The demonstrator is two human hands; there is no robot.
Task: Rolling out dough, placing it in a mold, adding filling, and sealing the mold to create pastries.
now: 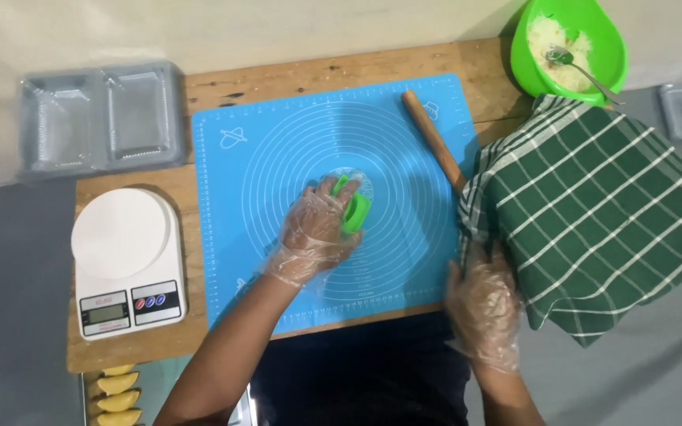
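My left hand (pixel 315 234), in a clear plastic glove, grips a small green plastic mould (pixel 354 209) pressed down on the middle of a blue silicone mat (pixel 230 237) printed with rings. My right hand (pixel 483 312), also gloved, rests at the mat's lower right corner, its fingers on the edge of a green-and-white checked cloth (pixel 593 213). A wooden rolling pin (pixel 433 139) lies slanted on the mat's upper right, its lower end under the cloth.
A white kitchen scale (pixel 124 260) stands left of the mat on the wooden board (pixel 294 75). Clear plastic trays (pixel 100 118) lie at the upper left. A green bowl (pixel 605 31) holds pale filling and a spoon (pixel 574 63). Yellow folded pastries (pixel 118 390) sit bottom left.
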